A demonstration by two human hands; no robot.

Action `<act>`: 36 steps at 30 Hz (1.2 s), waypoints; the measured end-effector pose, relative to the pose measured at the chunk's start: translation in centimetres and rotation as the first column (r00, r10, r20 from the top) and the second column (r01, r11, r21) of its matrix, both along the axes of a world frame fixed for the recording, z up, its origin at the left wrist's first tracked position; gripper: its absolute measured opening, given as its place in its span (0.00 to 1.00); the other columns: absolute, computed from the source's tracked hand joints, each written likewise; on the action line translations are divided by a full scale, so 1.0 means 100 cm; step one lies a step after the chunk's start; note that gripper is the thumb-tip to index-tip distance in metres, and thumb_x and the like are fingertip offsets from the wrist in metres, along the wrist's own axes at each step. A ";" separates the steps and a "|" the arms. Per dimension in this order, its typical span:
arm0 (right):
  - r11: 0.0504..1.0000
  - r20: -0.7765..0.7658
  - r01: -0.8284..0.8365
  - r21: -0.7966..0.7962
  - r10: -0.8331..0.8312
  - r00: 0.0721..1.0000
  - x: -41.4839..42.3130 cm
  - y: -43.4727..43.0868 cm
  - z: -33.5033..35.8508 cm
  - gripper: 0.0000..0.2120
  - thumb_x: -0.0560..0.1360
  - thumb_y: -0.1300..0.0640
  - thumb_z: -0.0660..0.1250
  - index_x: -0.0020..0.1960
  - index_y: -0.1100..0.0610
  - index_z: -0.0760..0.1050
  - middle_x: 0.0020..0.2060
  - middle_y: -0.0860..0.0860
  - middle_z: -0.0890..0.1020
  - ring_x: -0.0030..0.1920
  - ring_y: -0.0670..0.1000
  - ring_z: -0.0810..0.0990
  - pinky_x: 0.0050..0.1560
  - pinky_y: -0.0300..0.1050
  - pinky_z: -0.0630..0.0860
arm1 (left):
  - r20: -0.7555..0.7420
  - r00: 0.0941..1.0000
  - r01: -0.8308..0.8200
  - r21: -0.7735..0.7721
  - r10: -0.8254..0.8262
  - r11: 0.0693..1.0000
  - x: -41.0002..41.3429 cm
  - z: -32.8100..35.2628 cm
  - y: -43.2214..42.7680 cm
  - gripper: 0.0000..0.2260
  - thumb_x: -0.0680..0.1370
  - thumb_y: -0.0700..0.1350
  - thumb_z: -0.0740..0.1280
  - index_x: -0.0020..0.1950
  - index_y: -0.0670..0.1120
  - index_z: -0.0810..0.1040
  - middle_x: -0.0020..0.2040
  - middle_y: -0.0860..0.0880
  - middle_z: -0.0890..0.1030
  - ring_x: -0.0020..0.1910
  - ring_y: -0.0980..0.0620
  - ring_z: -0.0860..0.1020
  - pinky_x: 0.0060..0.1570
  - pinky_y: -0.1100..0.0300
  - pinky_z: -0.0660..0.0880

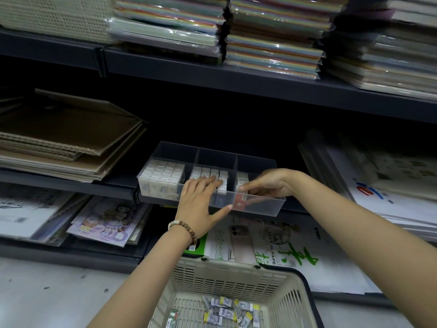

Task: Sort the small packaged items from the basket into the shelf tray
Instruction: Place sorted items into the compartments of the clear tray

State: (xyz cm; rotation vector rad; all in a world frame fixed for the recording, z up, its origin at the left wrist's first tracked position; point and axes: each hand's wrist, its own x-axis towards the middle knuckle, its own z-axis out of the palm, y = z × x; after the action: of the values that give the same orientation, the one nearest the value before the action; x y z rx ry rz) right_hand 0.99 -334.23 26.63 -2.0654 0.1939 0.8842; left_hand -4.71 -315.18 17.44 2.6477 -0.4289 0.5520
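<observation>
Clear plastic is what the shelf tray is made of, three compartments side by side, sitting at the front edge of a dark shelf, and you can read the progress straight through its wall. Its left compartment looks packed full with small white packaged items in tidy rows; the middle one is nearly as full; the right one holds only a short row at the back plus whatever is going in now. The left hand lies flat and spread, fingers resting on top of the middle rows and thumb reaching along the tray's front wall, gripping nothing. The right hand is bent down into the right compartment with fingertips pinched together at a small packet against the front wall, though I can't tell for sure whether it is held or only being nudged into line. Below, the beige plastic basket has a scatter of loose packets on its floor, so I'd judge the job well past halfway with a fair handful left to go. The basket's near end is cut off by the bottom of the view, so the true count is unknown, the print on the packets is too small to read, and the tray's back reaches fade into shadow
</observation>
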 end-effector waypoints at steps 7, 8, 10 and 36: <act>0.986 0.093 -0.046 -0.159 0.061 0.994 0.002 -0.008 0.000 0.21 0.70 0.46 0.72 0.56 0.59 0.77 0.53 0.51 0.81 0.55 0.50 0.79 0.55 0.40 0.77 | 0.016 1.000 -0.003 -0.003 0.003 1.000 0.000 0.000 0.000 0.30 0.73 0.67 0.57 0.71 0.54 0.65 0.69 0.54 0.68 0.68 0.53 0.62 0.70 0.58 0.46; 0.980 0.141 -0.065 -0.191 0.093 0.986 0.001 -0.009 0.001 0.23 0.69 0.45 0.73 0.58 0.59 0.77 0.50 0.50 0.82 0.53 0.48 0.80 0.51 0.38 0.78 | 0.016 1.000 -0.001 -0.001 0.001 1.000 0.000 0.000 0.000 0.29 0.74 0.67 0.57 0.71 0.54 0.65 0.69 0.54 0.68 0.68 0.53 0.62 0.70 0.58 0.46; 0.977 0.245 -0.072 -0.203 0.122 0.962 -0.001 -0.011 0.002 0.24 0.66 0.45 0.75 0.56 0.58 0.77 0.46 0.49 0.83 0.45 0.44 0.82 0.39 0.32 0.78 | 0.013 1.000 -0.005 0.007 0.005 1.000 0.000 0.000 0.000 0.29 0.74 0.67 0.57 0.71 0.54 0.65 0.69 0.54 0.68 0.68 0.53 0.62 0.70 0.58 0.46; 0.994 0.221 0.072 -0.079 -0.053 0.974 -0.005 -0.002 -0.002 0.17 0.77 0.51 0.65 0.60 0.60 0.75 0.52 0.54 0.81 0.48 0.49 0.80 0.40 0.37 0.78 | 0.009 0.996 -0.087 0.053 0.087 0.995 0.002 0.009 -0.007 0.17 0.80 0.53 0.58 0.69 0.58 0.69 0.68 0.58 0.71 0.66 0.53 0.66 0.61 0.59 0.55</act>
State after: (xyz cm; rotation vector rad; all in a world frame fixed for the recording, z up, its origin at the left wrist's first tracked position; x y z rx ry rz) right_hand 0.44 -334.46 26.42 -2.2066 0.1792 0.6140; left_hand -4.53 -315.84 18.36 2.7266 -0.3354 0.5835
